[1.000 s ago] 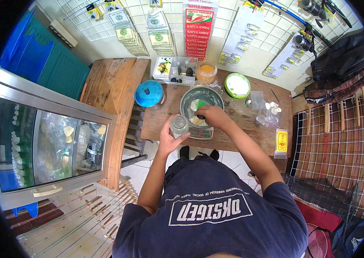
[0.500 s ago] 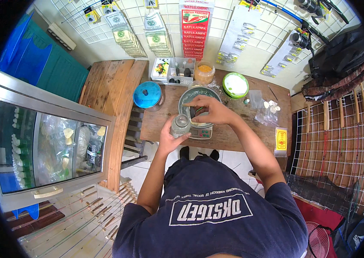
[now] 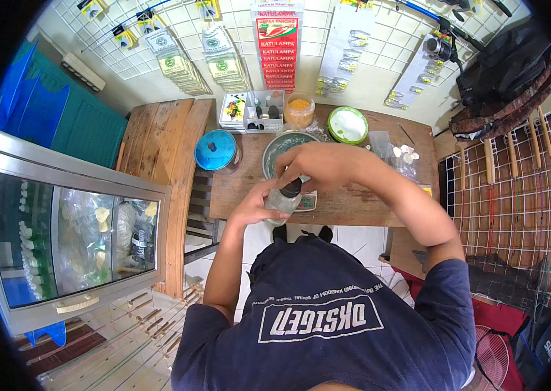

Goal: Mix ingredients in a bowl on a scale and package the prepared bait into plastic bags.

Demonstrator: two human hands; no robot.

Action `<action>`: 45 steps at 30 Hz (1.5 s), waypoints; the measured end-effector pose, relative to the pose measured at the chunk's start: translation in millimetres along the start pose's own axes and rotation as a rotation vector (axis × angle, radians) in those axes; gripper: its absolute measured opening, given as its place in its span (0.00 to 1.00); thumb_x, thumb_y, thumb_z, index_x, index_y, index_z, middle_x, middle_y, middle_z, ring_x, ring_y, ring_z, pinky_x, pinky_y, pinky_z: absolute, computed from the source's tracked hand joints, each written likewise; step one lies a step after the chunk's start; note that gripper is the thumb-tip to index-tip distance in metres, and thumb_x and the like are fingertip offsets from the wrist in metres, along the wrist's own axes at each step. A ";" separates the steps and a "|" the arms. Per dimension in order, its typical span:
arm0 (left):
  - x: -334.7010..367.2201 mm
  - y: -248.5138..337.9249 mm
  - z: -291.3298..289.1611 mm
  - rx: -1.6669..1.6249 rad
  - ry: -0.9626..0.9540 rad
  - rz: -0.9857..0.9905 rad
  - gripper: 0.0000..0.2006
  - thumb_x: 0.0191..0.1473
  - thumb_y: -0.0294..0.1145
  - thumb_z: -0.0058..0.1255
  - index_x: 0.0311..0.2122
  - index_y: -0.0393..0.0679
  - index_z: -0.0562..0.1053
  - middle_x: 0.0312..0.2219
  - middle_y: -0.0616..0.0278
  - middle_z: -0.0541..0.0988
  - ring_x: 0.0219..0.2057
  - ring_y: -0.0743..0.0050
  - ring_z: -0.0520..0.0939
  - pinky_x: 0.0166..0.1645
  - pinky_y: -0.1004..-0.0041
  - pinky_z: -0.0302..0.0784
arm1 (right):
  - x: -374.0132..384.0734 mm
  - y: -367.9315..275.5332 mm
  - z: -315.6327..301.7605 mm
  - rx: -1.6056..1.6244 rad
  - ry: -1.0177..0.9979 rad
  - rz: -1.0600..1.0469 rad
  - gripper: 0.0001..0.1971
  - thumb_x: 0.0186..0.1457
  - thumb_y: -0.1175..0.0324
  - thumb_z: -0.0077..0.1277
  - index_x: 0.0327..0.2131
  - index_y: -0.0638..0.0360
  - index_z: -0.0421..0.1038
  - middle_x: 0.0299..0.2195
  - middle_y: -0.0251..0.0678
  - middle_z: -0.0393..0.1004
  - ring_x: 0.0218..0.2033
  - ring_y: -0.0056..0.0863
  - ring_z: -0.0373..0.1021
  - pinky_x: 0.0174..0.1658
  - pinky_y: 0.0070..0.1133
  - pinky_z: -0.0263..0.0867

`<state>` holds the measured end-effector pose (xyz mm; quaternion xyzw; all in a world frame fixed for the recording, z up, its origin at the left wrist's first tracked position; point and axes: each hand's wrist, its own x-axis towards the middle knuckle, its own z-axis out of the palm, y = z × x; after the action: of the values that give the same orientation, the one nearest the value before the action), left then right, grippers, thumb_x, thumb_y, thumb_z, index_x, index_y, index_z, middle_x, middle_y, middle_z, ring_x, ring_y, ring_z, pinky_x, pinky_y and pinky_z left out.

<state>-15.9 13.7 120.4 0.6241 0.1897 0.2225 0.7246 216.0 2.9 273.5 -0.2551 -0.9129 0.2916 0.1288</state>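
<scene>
My left hand (image 3: 251, 204) is wrapped round a small clear bottle (image 3: 281, 206), held tilted in front of the table's near edge. At the bottle's mouth sits a black cap (image 3: 292, 188), gripped from above by the bent fingers of my right hand (image 3: 318, 164). How far the cap is screwed on I cannot tell. Just behind the hands stands a grey bowl (image 3: 276, 144) with pale residue on its inner wall, partly covered by my right hand. A digital scale (image 3: 308, 202) with coloured buttons shows under my right hand.
On the wooden table (image 3: 373, 195) stand a blue-lidded tub (image 3: 215, 151), a divided white tray (image 3: 266, 121), a jar of orange powder (image 3: 299, 112) and a green-rimmed tub of white powder (image 3: 348, 125). A plastic bag (image 3: 406, 163) with pale discs lies right. A glass cabinet (image 3: 80, 228) flanks the left.
The black cap, held beside the open bottle before, is now at its mouth. My right hand has moved down onto it, and the bottle has tilted and come nearer to me.
</scene>
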 end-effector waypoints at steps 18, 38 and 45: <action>64.7 26.0 61.4 0.723 0.470 0.367 0.37 0.34 0.43 0.74 0.50 0.36 0.72 0.41 0.50 0.79 0.42 0.56 0.81 0.48 0.64 0.76 | -75.9 -8.8 -21.5 -0.030 0.178 0.412 0.24 0.52 0.67 0.59 0.53 0.56 0.69 0.38 0.40 0.69 0.37 0.41 0.71 0.37 0.32 0.67; 156.5 35.9 41.4 0.067 -0.353 0.109 0.34 0.28 0.36 0.75 0.45 0.39 0.76 0.36 0.69 0.80 0.39 0.81 0.77 0.47 0.76 0.72 | -113.7 -19.8 -49.8 -0.480 0.199 0.343 0.23 0.55 0.57 0.54 0.50 0.60 0.66 0.39 0.41 0.70 0.36 0.44 0.72 0.37 0.35 0.69; 162.9 41.2 56.0 -0.145 -0.638 0.106 0.35 0.28 0.41 0.75 0.45 0.37 0.75 0.36 0.65 0.80 0.38 0.77 0.79 0.45 0.74 0.74 | -120.1 -10.6 -46.6 -0.631 0.262 0.100 0.25 0.54 0.47 0.53 0.40 0.62 0.67 0.27 0.38 0.68 0.26 0.40 0.70 0.28 0.31 0.67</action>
<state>146.6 63.9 169.9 0.6182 -0.0961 0.0661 0.7773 330.3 -47.8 306.5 -0.3620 -0.9201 -0.0345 0.1454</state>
